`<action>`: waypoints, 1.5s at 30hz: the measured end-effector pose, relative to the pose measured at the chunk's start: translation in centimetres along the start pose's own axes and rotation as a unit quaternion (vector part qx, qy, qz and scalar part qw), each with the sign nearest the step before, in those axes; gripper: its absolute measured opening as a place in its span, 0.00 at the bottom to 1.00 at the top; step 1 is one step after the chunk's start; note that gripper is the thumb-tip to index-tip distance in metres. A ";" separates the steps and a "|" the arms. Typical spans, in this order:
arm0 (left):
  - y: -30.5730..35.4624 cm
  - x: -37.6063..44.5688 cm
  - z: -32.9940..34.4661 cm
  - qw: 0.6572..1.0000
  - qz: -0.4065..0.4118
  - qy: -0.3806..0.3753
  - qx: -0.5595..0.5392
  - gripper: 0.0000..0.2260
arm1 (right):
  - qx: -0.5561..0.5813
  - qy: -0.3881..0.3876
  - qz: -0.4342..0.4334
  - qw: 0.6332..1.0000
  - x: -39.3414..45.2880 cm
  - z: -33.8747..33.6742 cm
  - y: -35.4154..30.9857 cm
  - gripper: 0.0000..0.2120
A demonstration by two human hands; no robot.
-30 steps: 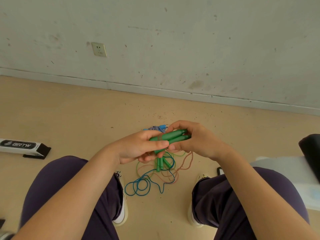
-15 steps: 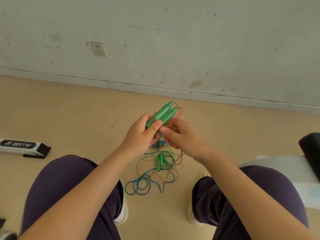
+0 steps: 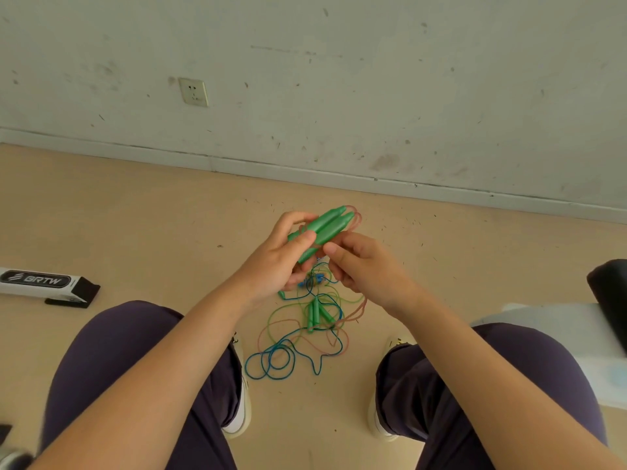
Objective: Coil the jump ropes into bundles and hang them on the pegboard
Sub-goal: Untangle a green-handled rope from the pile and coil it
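1. While the person sits with both knees spread, the left hand grips a pair of green handles, thumb laid across them and fingers curled behind; the handles are smooth, matte plastic, tapered like crayons, lying side by side and pointing toward 1 o'clock.
2. At the handles' tips a thin, translucent pink cord loops out and runs down behind the right hand.
3. From 3 o'clock of the handles, the right hand has its fingers bent, thumb and forefinger meeting near the handles' lower part; whether they pinch the cord or the plastic I cannot tell.
4. Below the hands, at 6 o'clock, a tangle of ropes lies on the floor between the feet: glossy thin cords in blue, light green and pink, loosely knotted together.
5. Within the tangle rests a second pair of green handles, the same tapered shape, and at its 12 o'clock edge small blue pieces show, partly hidden by the hands.
6. The blue cord forms several round overlapping loops at the pile's 7 o'clock side.
7. The floor is smooth, tan and speckled with dark grit.
8. At 9 o'clock lies a long white-and-black box with printed lettering.
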State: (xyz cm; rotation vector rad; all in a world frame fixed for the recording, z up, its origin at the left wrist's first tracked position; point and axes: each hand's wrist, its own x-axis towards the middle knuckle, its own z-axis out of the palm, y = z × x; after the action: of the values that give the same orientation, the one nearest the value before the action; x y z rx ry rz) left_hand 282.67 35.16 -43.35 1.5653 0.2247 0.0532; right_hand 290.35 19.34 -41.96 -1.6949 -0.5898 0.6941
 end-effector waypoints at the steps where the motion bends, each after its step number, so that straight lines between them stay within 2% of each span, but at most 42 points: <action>1: 0.1 0.0 0.0 1.000 -0.009 0.004 -0.009 0.07 | 0.000 -0.001 0.000 1.000 0.0 0.0 0.0 0.09; 7: 0.3 -0.1 0.2 0.998 -0.031 -0.002 -0.055 0.06 | 0.060 -0.020 -0.016 0.998 -0.2 0.0 -0.3 0.05; 10: 0.7 -0.2 -0.2 0.994 -0.046 -0.034 -0.093 0.13 | 0.075 -0.023 -0.021 0.997 -0.3 -0.3 -0.4 0.05; 13: 1.1 -0.2 -0.9 0.990 -0.044 -0.072 -0.113 0.13 | 0.062 -0.028 -0.036 0.997 -0.4 -0.8 -0.3 0.05; 16: 1.3 -0.4 -1.3 0.990 -0.046 -0.083 -0.100 0.17 | 0.054 -0.026 -0.042 0.997 -0.4 -0.9 -0.2 0.06; 22: 1.2 -0.5 -1.7 0.990 -0.019 -0.101 -0.093 0.12 | 0.045 -0.022 -0.046 0.998 -0.4 -0.8 -0.1 0.09; 25: 1.0 -0.5 -1.3 0.991 0.002 -0.083 -0.104 0.14 | 0.038 -0.026 -0.051 0.998 -0.3 -0.6 -0.1 0.13; 28: 0.6 -0.3 -0.7 0.994 0.012 -0.020 -0.105 0.15 | 0.010 -0.008 -0.042 0.999 -0.1 0.3 0.1 0.17; 32: 0.3 0.2 -0.9 0.994 0.013 0.093 -0.049 0.09 | -0.095 0.008 -0.020 0.995 0.1 0.8 0.3 0.16; 35: 0.0 0.5 -1.2 0.994 0.005 0.111 0.013 0.10 | -0.133 0.012 -0.032 0.990 0.0 0.1 -0.4 0.16; 39: -0.4 0.5 -0.7 0.988 -0.006 0.086 0.127 0.07 | -0.207 -0.024 -0.052 0.977 -0.8 -0.4 -0.9 0.13; 41: -0.6 0.5 -0.9 0.980 -0.027 0.047 0.191 0.05 | -0.244 -0.036 -0.074 0.966 -1.0 -0.9 -1.3 0.11; 43: -0.6 0.2 -1.2 0.966 -0.068 -0.037 0.246 0.04 | -0.263 -0.015 -0.113 0.958 -1.1 -1.9 -1.8 0.09; 45: -0.5 -0.2 -1.1 0.959 -0.091 -0.146 0.223 0.07 | -0.262 0.023 -0.150 0.953 -1.1 -2.9 -2.1 0.06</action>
State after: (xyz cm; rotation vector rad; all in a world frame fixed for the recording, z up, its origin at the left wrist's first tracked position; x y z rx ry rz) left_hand 282.22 36.15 -43.86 1.9687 0.1513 -0.3972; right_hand 291.67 17.06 -39.28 -2.0379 -1.0410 0.2875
